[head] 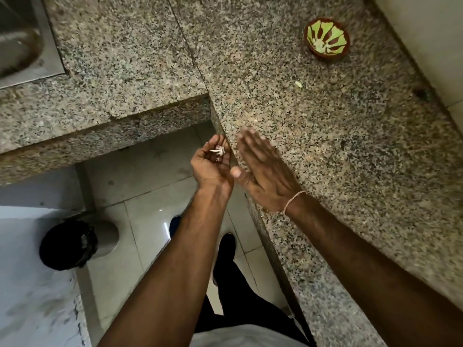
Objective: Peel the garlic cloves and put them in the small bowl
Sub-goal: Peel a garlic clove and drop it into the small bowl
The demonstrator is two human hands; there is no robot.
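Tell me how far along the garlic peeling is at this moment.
Looks late. The small bowl on the granite counter holds something pale, possibly cloves, though too small to confirm. In hand: the left hand, cupped at the counter edge, holds papery scraps, seemingly peels; the right hand lies flat and blurred on the counter beside it. Left: one pale bit lying on the counter.

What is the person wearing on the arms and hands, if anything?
Both forearms are bare; no sleeves show. The right hand has a thin pale thread band around the wrist. The left hand shows no ring, watch or glove.
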